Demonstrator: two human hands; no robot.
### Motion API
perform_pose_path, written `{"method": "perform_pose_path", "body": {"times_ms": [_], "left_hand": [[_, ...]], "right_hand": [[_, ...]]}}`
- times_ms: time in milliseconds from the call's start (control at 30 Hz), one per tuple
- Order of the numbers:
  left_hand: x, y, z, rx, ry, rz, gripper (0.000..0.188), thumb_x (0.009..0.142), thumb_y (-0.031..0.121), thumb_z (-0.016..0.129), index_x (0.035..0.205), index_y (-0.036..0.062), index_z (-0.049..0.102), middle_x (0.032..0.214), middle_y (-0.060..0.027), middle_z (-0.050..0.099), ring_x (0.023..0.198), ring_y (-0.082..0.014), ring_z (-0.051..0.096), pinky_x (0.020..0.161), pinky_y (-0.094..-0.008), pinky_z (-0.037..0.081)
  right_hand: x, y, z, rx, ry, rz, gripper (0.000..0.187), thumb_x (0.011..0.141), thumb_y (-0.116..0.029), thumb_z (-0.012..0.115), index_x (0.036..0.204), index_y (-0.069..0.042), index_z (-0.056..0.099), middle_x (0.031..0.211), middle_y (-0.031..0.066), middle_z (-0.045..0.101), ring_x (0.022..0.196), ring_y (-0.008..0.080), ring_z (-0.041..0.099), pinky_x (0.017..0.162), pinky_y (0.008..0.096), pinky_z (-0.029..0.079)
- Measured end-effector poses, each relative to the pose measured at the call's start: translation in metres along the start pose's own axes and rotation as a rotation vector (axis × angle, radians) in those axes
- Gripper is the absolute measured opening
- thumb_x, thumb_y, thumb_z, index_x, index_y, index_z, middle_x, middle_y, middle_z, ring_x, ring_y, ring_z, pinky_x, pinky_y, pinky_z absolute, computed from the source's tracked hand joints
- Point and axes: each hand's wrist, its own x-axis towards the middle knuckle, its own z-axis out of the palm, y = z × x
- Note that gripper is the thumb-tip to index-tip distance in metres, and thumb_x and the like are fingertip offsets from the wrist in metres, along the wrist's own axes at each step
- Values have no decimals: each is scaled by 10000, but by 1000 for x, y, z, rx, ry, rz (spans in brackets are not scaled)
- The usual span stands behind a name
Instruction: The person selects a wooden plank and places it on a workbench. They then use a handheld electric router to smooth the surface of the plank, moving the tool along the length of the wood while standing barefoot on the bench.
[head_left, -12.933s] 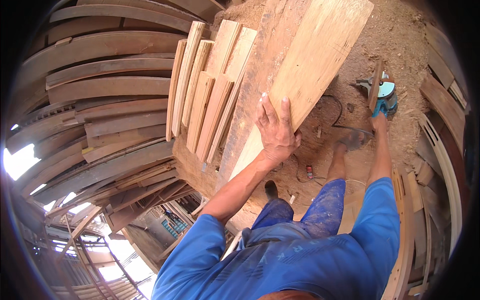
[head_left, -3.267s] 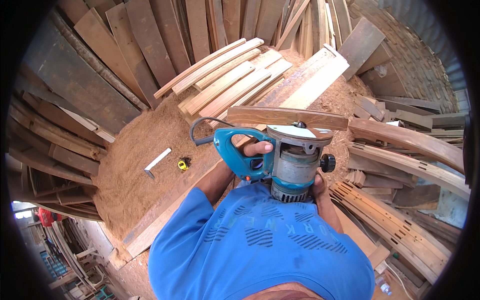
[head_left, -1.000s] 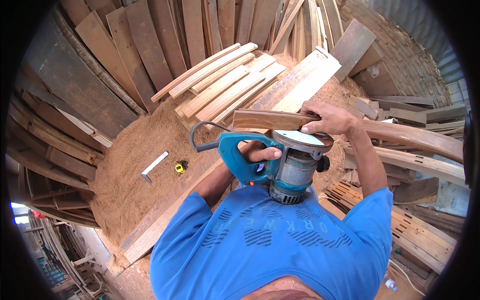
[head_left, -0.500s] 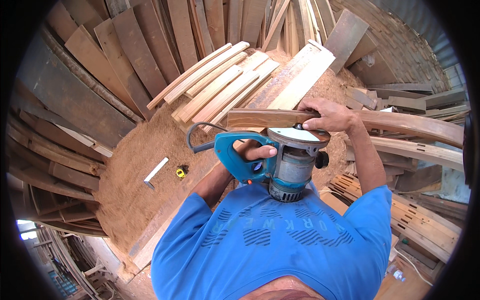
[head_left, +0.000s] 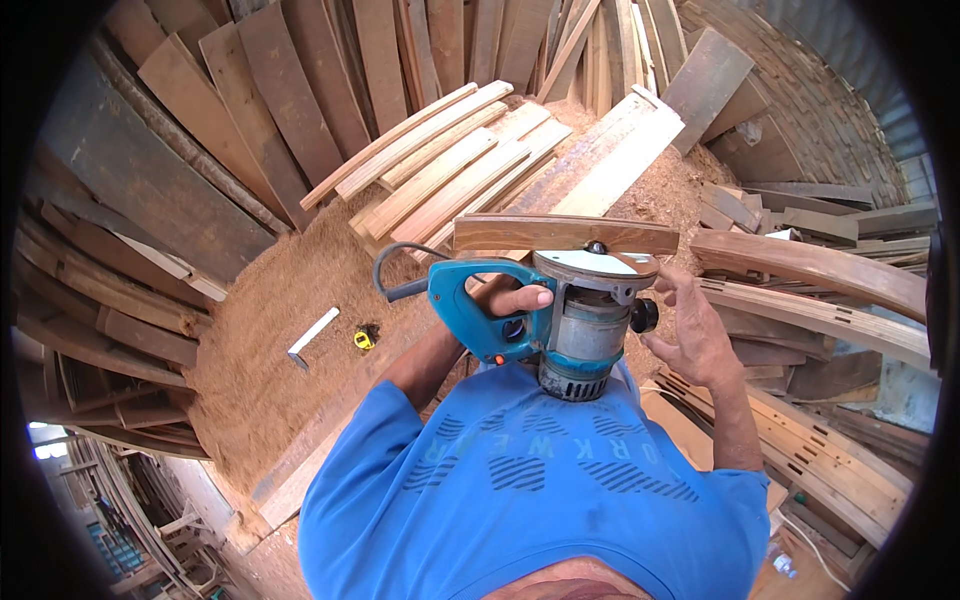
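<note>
My left hand [head_left: 512,298] is wrapped round the handle of a teal and grey router [head_left: 585,335], thumb over the grip. The tool is upside down against my chest, with its white base plate [head_left: 580,263] facing up. At the plate's middle stands a dark router bit [head_left: 596,247]. A short brown wood strip [head_left: 560,234] lies along the far side of the plate, close behind the bit; how it is fixed is hidden. Beside the black side knob [head_left: 644,316] is my right hand [head_left: 702,335], empty, fingers apart and partly curled.
A white-bladed square [head_left: 314,335] and a yellow tape measure [head_left: 364,340] lie on sawdust at the left. Pale wood strips [head_left: 450,190] are piled ahead. Curved brown timber [head_left: 810,268] and slotted pieces [head_left: 800,430] stand at the right. Boards [head_left: 290,100] lean all around.
My right hand has let go of the wood strip and bit area and come down to the right, beside the knob. My left hand still holds the router.
</note>
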Motion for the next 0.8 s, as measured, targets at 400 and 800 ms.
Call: {"method": "perform_pose_path", "body": {"times_ms": [400,800], "left_hand": [[-1,13,-10,114,-111,-114,808,817,498,745,1347,-73,536,1222,-252,644,1148,-341,615,975,-434,497],[-4,30,-3,145,-89,-45,745,837,497,727,1312,-57,575,1179,-237,668,1117,-346,631,950,-421,504]], "right_hand": [[18,20,51,-157,98,-119,453,658,-14,765,1055,0,548,921,200,636,814,432,659,687,488,548],[30,13,39,-80,-178,6,315,660,-46,732,930,39,595,872,243,667,856,440,664,759,494,540]]}}
